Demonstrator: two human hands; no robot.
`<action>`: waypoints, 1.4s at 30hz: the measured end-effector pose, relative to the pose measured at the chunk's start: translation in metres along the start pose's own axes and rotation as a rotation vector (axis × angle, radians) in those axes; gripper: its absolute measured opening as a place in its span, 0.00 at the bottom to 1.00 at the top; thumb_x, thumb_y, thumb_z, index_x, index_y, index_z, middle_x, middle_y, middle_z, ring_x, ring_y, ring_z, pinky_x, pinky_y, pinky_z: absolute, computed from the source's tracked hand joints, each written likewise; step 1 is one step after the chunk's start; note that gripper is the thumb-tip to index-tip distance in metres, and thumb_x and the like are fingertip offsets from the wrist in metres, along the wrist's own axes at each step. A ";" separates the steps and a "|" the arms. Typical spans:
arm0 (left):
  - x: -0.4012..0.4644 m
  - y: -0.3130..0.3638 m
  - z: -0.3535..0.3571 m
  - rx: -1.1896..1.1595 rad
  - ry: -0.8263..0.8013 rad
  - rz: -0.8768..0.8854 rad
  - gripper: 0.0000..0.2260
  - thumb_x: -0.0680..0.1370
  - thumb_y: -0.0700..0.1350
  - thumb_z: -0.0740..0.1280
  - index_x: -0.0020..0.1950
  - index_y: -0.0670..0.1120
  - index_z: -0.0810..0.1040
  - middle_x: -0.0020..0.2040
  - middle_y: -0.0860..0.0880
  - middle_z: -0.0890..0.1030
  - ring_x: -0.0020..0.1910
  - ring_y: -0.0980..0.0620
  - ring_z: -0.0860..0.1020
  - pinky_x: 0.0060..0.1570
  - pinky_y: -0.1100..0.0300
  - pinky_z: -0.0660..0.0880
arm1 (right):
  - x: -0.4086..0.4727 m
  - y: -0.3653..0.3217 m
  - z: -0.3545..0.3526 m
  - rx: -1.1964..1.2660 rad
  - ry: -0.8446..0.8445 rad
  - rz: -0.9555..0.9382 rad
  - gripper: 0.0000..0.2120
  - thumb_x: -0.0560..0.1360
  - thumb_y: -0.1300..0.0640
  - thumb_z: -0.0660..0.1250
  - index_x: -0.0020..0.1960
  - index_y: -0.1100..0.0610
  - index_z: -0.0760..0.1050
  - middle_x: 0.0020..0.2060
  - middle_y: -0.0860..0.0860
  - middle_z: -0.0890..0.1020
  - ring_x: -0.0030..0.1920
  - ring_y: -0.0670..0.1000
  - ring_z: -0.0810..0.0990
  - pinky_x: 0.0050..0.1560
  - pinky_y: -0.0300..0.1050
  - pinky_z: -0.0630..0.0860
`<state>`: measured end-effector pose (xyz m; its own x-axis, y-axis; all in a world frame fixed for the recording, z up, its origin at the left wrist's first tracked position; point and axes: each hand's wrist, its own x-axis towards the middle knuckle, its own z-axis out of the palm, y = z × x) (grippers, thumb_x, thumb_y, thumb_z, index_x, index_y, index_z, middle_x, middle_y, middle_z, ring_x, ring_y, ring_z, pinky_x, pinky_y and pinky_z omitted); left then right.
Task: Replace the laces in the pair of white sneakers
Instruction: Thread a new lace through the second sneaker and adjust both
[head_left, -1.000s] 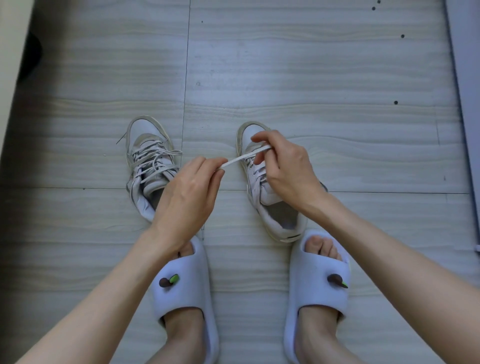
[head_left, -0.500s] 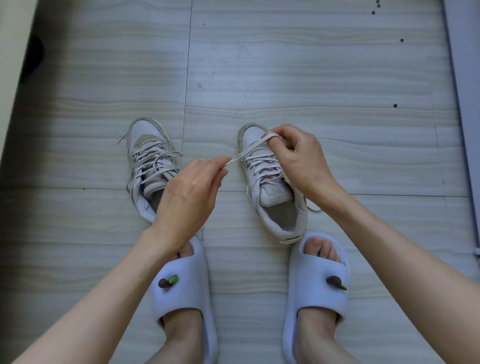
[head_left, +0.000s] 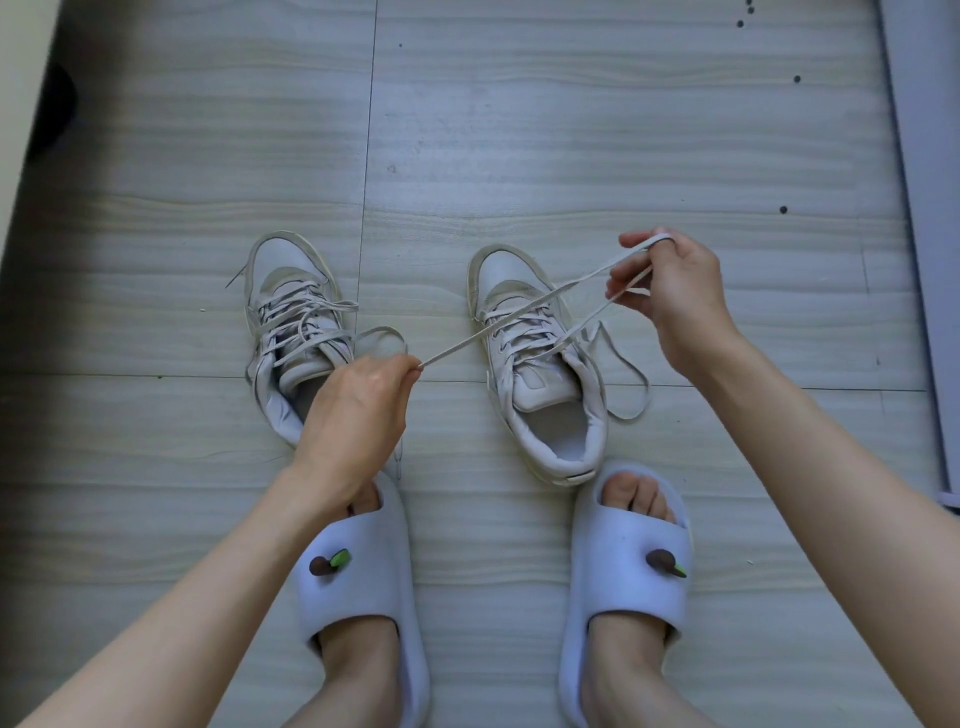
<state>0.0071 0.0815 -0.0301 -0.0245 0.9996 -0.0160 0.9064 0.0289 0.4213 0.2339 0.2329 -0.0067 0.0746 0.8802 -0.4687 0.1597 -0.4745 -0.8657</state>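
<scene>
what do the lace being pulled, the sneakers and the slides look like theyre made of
Lace: flat woven fabric, matte; it lies as a ribbon.
Right sneaker: smooth white leather or synthetic, slight sheen, padded fabric collar; left sneaker looks alike.
Slides: likely moulded foam, matte, thick and seamless.

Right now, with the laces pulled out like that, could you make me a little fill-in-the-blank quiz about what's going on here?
1. Both hands pull on the lace of the sneaker on the ____ of the picture.
2. The left hand ____ one end of that lace.
3. The person's feet are in pale ____.
4. The other sneaker stands on the ____.

Missing words: right; pinches; slippers; floor
</scene>
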 end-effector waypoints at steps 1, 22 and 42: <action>0.000 -0.001 0.001 -0.005 -0.005 -0.003 0.08 0.76 0.41 0.63 0.45 0.39 0.81 0.33 0.43 0.79 0.33 0.40 0.77 0.32 0.51 0.74 | 0.002 0.000 -0.002 0.016 0.007 0.029 0.15 0.79 0.64 0.50 0.43 0.55 0.74 0.24 0.46 0.77 0.31 0.48 0.76 0.39 0.43 0.77; 0.015 0.040 0.016 -1.406 -0.157 -1.127 0.05 0.76 0.35 0.66 0.40 0.39 0.75 0.34 0.45 0.78 0.29 0.56 0.78 0.34 0.68 0.78 | -0.053 0.025 0.005 -0.774 -0.083 -0.222 0.01 0.74 0.55 0.66 0.44 0.52 0.76 0.39 0.50 0.79 0.44 0.50 0.76 0.43 0.40 0.65; 0.017 0.052 0.023 -1.426 -0.103 -1.132 0.05 0.75 0.34 0.67 0.40 0.39 0.76 0.27 0.49 0.78 0.27 0.58 0.76 0.30 0.71 0.75 | -0.084 0.046 0.035 -0.634 -0.476 -0.094 0.09 0.74 0.64 0.65 0.52 0.57 0.81 0.18 0.39 0.74 0.34 0.48 0.81 0.35 0.21 0.66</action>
<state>0.0632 0.1000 -0.0292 -0.2285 0.4956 -0.8380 -0.5396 0.6520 0.5327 0.2005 0.1364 -0.0135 -0.3719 0.7496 -0.5475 0.6850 -0.1764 -0.7069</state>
